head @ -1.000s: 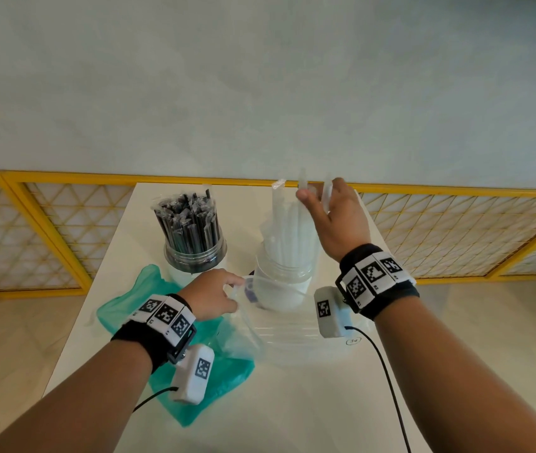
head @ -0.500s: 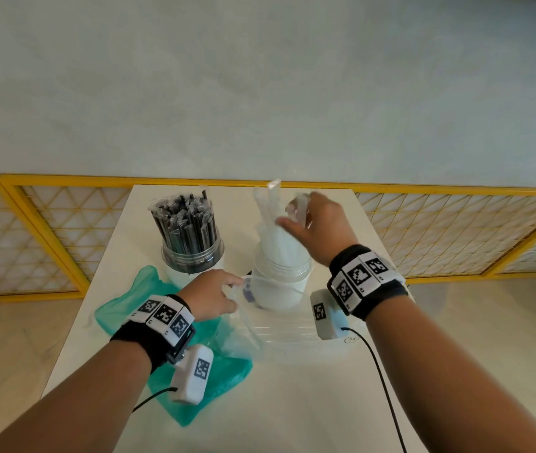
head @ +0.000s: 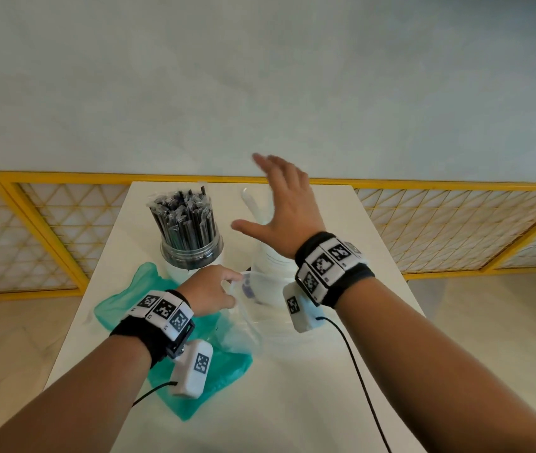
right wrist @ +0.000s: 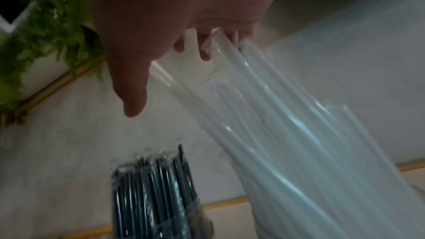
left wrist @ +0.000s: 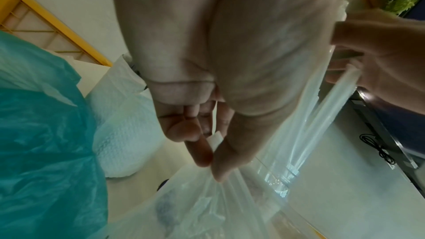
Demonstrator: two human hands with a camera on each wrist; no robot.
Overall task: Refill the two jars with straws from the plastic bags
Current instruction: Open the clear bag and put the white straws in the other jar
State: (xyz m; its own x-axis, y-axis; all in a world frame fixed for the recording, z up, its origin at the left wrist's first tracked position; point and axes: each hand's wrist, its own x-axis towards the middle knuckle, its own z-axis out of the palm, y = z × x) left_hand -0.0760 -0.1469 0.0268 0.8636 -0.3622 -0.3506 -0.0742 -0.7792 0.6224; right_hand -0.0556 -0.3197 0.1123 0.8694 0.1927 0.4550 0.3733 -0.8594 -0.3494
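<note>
The left jar [head: 191,253] is packed with wrapped black straws [head: 184,220], which also show low in the right wrist view [right wrist: 156,188]. The right jar [head: 265,261] holds white straws [head: 253,204] that fan out and lean left. My right hand [head: 279,204] hovers over them with fingers spread and holds nothing. In the right wrist view its fingertips [right wrist: 203,50] touch the white straws' [right wrist: 287,124] upper ends. My left hand [head: 211,289] pinches the rim of the clear plastic bag [head: 243,328] between thumb and forefinger [left wrist: 211,161], just in front of the right jar.
A crumpled green plastic bag [head: 119,299] lies on the white table [head: 292,403] under my left wrist. A yellow lattice railing [head: 456,223] runs behind the table. A black cable [head: 354,361] trails from my right wrist. A textured white sheet [left wrist: 122,124] lies beside the green bag [left wrist: 46,134].
My right hand lowered the bunch of white straws into the right jar, let go and spread open above them. My left hand kept its pinch on the clear bag.
</note>
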